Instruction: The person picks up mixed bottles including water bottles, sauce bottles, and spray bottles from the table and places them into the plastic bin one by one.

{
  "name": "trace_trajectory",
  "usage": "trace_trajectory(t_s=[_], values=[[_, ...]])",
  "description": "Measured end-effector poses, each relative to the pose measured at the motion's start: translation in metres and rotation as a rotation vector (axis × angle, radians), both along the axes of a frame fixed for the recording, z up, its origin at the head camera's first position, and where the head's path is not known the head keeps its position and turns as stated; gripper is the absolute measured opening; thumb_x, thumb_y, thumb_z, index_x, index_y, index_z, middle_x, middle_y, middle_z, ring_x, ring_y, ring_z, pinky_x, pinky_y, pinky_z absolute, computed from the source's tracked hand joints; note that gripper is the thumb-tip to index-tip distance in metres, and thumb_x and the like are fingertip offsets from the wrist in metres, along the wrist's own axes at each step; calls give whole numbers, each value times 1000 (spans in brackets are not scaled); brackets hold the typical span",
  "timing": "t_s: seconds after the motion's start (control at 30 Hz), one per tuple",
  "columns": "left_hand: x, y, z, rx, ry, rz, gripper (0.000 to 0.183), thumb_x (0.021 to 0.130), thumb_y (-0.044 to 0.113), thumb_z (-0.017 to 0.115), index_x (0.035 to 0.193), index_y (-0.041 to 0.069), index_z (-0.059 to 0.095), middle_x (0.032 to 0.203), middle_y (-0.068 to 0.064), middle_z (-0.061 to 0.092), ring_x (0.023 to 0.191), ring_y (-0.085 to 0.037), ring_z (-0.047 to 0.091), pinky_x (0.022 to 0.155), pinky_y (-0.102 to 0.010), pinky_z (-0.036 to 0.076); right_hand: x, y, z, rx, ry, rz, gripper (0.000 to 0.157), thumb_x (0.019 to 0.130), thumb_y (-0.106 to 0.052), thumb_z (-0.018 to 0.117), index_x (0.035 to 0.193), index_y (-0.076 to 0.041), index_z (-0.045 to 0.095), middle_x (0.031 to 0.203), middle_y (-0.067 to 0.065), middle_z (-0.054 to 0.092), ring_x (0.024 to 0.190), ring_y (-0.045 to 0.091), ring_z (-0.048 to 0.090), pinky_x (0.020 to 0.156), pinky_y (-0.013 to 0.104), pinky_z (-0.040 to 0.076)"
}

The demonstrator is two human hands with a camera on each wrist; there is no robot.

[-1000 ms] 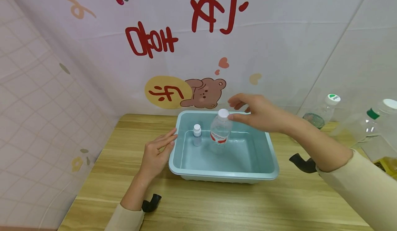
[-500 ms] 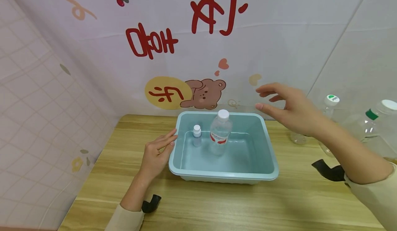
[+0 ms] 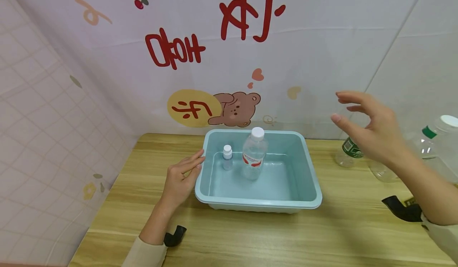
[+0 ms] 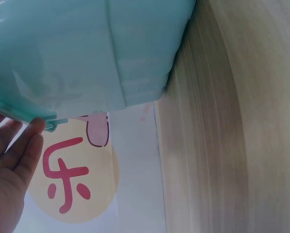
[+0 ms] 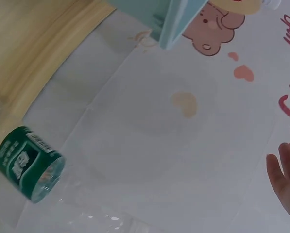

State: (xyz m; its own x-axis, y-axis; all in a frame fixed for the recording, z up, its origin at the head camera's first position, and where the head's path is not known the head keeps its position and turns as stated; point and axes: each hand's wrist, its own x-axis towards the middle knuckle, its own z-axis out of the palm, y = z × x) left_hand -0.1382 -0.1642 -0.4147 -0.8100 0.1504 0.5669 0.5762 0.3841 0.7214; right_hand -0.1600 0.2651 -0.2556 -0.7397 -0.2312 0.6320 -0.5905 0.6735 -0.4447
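Observation:
My left hand (image 3: 181, 180) touches the left rim of a light blue plastic basin (image 3: 264, 203), its fingers extended. In the left wrist view, those fingertips meet the rim of the basin (image 4: 76, 63). Upright inside the basin are a clear plastic bottle (image 3: 253, 160) with a white cap and red-and-white label, and a small white-capped bottle (image 3: 227, 158) to its left. My right hand (image 3: 379, 133) hangs in the air right of the basin, holding nothing, fingers and thumb apart. Beneath and partly behind it stands a clear bottle with a green label (image 3: 352, 149).
Farther right, partly covered by the right forearm, are a large clear bottle with a green collar and white cap (image 3: 447, 123) and other clear plastic. The wood-grain table (image 3: 250, 239) meets a printed wall covering (image 3: 322, 60) at the back.
My right hand has moved away from the capped bottle in the basin, rightward to above the green-labelled bottle. The left hand has stayed at the rim.

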Motion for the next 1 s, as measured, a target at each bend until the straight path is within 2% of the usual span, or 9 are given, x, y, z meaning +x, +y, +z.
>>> trace_trajectory(t_s=[0.1,0.23,0.33,0.47,0.7,0.87,1.0], values=[[0,0,0,4,1,-2,24,90,1,61,112,0,69,126,-5,60,115,-23,58,94,-26,46,1,10,-2,12,-23,-31,57,81,-3,71,134,-14,53,136,-3,51,116,-4,46,98,15,32],[0,0,0,-1,-1,0,24,90,1,61,112,1,69,126,-4,60,116,-22,57,94,-27,46,-1,22,-7,52,-47,-64,63,82,-13,71,140,-15,47,147,-2,39,134,12,32,111,40,22],[0,0,0,-8,4,1,24,90,2,61,113,1,69,127,-4,59,116,-22,57,94,-27,46,-5,32,-12,90,-40,-76,69,81,-18,72,143,-12,42,152,1,31,139,26,25,110,58,15],[0,0,1,-12,12,1,24,91,3,60,113,1,68,127,-5,60,116,-23,57,94,-25,46,-8,43,-18,130,-55,-119,78,81,-27,72,148,-12,33,155,3,23,140,34,19,109,62,11],[1,-1,1,-13,1,9,24,90,3,60,113,1,68,127,-4,59,116,-22,57,94,-28,46,-16,63,-29,159,-75,-222,89,80,-38,72,150,-9,25,156,11,15,142,37,13,110,60,8],[3,0,2,-14,-7,13,24,91,4,60,113,1,68,127,-4,59,116,-22,57,94,-29,46,-21,75,-35,137,-136,-297,94,80,-38,72,151,-8,19,157,12,10,142,37,9,110,61,5],[2,0,3,-11,-16,9,24,91,4,61,113,0,68,127,-4,59,116,-22,57,94,-27,46,-24,85,-38,99,-213,-353,96,82,-37,71,153,-14,9,157,8,5,143,35,4,110,61,3]])
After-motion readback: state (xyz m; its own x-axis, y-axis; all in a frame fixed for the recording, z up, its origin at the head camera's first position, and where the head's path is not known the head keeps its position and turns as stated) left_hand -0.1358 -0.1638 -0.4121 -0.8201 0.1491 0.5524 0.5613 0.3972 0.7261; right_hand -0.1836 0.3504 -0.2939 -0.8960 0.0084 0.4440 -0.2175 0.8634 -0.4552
